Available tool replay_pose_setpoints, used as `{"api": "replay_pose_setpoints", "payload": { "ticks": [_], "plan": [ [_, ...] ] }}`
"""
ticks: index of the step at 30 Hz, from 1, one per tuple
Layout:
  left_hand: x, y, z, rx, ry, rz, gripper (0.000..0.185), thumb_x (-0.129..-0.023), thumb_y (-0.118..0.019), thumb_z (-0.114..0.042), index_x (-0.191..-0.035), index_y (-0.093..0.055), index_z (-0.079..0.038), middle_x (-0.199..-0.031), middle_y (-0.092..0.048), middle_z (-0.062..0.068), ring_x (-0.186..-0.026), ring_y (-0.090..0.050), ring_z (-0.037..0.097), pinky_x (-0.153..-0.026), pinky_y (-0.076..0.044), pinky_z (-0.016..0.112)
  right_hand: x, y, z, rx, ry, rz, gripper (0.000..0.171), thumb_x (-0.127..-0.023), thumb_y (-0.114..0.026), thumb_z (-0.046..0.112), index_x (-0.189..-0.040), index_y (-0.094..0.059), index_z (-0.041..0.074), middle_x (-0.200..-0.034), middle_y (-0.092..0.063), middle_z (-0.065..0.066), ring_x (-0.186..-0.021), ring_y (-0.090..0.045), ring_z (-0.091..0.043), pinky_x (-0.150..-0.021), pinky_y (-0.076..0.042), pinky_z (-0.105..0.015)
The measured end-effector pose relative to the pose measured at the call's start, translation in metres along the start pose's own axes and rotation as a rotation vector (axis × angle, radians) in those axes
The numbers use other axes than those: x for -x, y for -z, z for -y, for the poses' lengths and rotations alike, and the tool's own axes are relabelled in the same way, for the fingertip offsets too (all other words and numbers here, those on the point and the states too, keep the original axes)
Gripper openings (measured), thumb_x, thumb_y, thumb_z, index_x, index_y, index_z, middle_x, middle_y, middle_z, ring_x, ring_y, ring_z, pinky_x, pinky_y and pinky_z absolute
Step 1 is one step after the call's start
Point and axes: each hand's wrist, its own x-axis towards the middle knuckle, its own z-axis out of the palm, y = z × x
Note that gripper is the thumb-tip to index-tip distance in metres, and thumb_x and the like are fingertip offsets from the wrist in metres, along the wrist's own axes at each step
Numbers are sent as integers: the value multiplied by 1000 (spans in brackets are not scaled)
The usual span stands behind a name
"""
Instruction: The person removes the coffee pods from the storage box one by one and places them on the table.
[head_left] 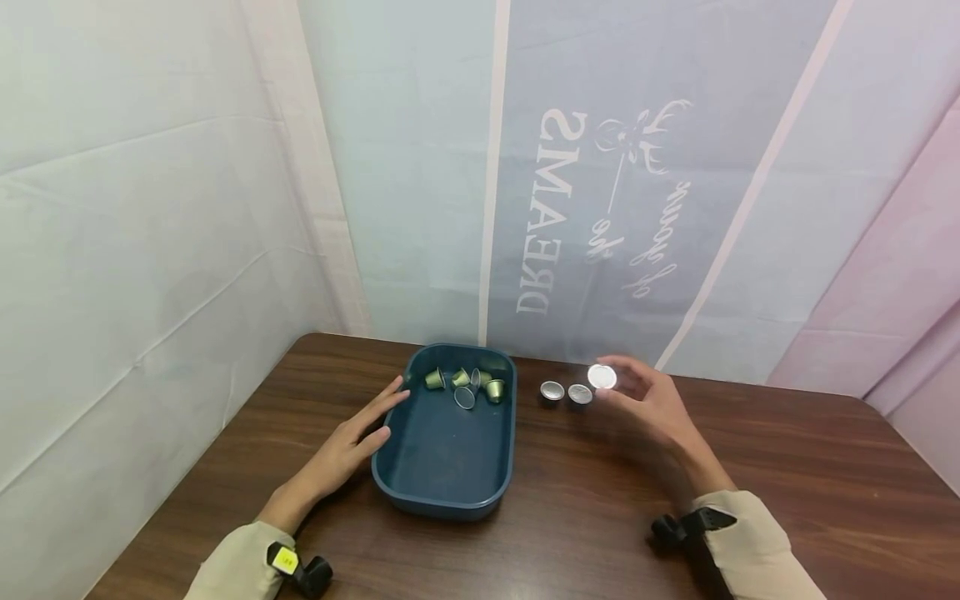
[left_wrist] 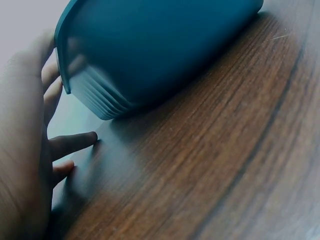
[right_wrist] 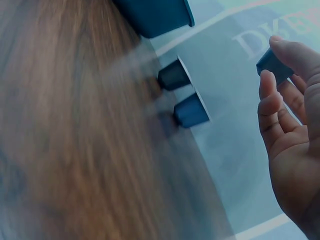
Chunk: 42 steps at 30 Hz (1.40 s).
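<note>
My right hand pinches a dark blue coffee capsule between thumb and fingers, its silver lid facing up in the head view. It hangs above the table, just right of two more capsules, a black one and a blue one, which stand lid-up on the wood. My left hand rests at the left side of a dark blue bin, its fingers extended and touching the rim. Inside the bin's far end lie several green-gold capsules, some tipped on their sides.
The brown wooden table runs back to a hanging cloth with printed lettering. Another pale cloth hangs along the left side. The bin stands left of the two upright capsules.
</note>
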Motion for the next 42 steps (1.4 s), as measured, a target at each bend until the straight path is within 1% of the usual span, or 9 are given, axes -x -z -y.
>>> {"api": "replay_pose_setpoints", "payload": {
  "ticks": [5,9,14,18,24,27,31,36,42],
  "plan": [
    [0,0,-2,6,1,-3,53,-101,-44,-8,-151,-31,-17,-159,-13,2,-143,-18,23,-108,-28,40,5,5,9,59,-28,-25,45,-84,-73,2,-124,-57,-7,-104,-65,-18,-88,-65,-13,-73,-52,-23],
    [0,0,0,3,-1,-4,52,-101,-44,-7,-151,-32,-16,-159,-13,3,-143,-18,24,-108,-28,41,8,9,2,82,-53,-29,43,-85,-72,3,-124,-57,-7,-100,-65,-17,-84,-64,-13,-67,-51,-23],
    [1,-1,0,5,1,-6,53,-101,-44,-7,-151,-32,-20,-159,-14,3,-143,-18,24,-108,-28,42,10,11,-7,57,-105,-12,42,-85,-72,3,-123,-57,-8,-93,-67,-11,-76,-66,-14,-60,-52,-30],
    [1,-1,0,4,1,-7,54,-101,-44,-7,-151,-31,-21,-159,-14,2,-143,-18,23,-109,-28,41,12,13,-12,80,-131,1,43,-85,-73,5,-123,-57,-7,-92,-66,-13,-73,-66,-19,-54,-51,-33],
    [0,-1,1,-2,-2,-5,54,-101,-45,-7,-151,-32,-20,-159,-14,1,-143,-19,23,-108,-28,42,13,17,-28,113,-166,50,43,-86,-73,10,-124,-58,-2,-84,-64,-20,-61,-59,-27,-45,-46,-34],
    [0,0,1,-11,-7,-4,53,-101,-44,-8,-151,-32,-19,-159,-14,2,-143,-19,24,-107,-30,46,12,19,-42,108,-178,61,43,-86,-73,12,-124,-58,1,-80,-65,-18,-59,-58,-24,-45,-46,-33],
    [0,-1,1,-15,-2,-12,52,-101,-44,-9,-151,-32,-19,-159,-14,1,-143,-20,24,-106,-30,50,10,22,-55,108,-185,75,44,-86,-73,16,-125,-58,3,-83,-66,-15,-66,-62,-19,-50,-49,-31],
    [1,0,-3,-13,-1,-10,52,-101,-44,-9,-151,-32,-17,-159,-15,2,-143,-19,24,-105,-29,54,9,21,-59,119,-178,99,44,-85,-74,19,-124,-59,4,-89,-65,-16,-72,-64,-19,-55,-51,-31],
    [0,-1,-1,-6,7,-8,51,-101,-44,-7,-150,-33,-13,-159,-14,2,-143,-18,23,-106,-28,52,9,22,-59,139,-171,117,44,-85,-75,20,-124,-60,5,-95,-64,-16,-75,-65,-18,-58,-53,-33]
  ]
}}
